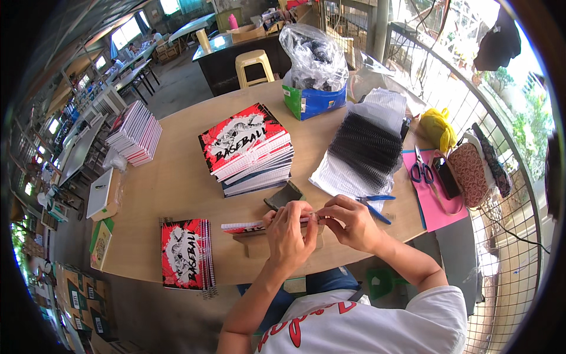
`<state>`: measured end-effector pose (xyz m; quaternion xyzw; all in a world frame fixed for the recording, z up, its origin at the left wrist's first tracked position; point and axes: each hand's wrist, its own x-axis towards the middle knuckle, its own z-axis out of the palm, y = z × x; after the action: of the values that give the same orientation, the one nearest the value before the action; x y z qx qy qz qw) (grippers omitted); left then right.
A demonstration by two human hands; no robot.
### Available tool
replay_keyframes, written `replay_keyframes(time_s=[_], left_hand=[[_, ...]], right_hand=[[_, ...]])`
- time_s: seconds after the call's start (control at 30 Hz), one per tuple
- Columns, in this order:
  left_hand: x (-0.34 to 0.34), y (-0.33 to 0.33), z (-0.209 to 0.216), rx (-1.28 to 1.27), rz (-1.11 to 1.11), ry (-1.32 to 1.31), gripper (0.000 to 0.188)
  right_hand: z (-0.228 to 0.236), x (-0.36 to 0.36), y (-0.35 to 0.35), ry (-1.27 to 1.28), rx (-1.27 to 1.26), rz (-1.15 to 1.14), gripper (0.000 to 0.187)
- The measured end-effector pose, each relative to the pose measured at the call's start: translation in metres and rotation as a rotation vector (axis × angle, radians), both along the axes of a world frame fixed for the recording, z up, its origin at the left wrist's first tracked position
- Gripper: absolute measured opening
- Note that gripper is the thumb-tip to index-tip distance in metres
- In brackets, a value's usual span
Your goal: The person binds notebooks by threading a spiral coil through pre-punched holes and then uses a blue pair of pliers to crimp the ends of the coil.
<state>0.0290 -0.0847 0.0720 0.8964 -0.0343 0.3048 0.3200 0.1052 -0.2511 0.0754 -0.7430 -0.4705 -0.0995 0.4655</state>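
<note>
My left hand point(290, 233) is closed around a thin notebook point(243, 227), held nearly edge-on so its white page edges and a strip of red cover show. Against the same notebook's right end, my right hand point(352, 224) pinches with thumb and fingertips. Whatever lies between those fingertips is too small to make out. Below the notebook is a tan block point(254, 246), partly covered by my hands. A dark, curved block point(284, 196) sits just beyond them. Blue-handled pliers point(376, 206) lie to the right of my right hand.
Red-covered notebooks form a tall stack point(247, 150); a smaller coil-bound pile point(186, 253) lies near left. Black binding coils point(364, 141) rest on white sheets. Scissors point(421, 168) lie on a pink folder point(437, 206). A blue-green box point(318, 103) holds a plastic bag.
</note>
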Motion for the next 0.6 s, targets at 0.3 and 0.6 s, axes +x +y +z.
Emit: replay_keyframes(time_s=[0.3,0.6], left_hand=[[-0.007,0.019,-0.008,0.179,0.012,-0.010,0.014],[-0.012,0.016,-0.002,0.196,0.036,-0.010,0.009]], right_hand=[[0.016,0.008,0.004,-0.194,-0.237,-0.024,0.024],[0.029,0.028,0.007,-0.100,-0.271,0.174,0.049]])
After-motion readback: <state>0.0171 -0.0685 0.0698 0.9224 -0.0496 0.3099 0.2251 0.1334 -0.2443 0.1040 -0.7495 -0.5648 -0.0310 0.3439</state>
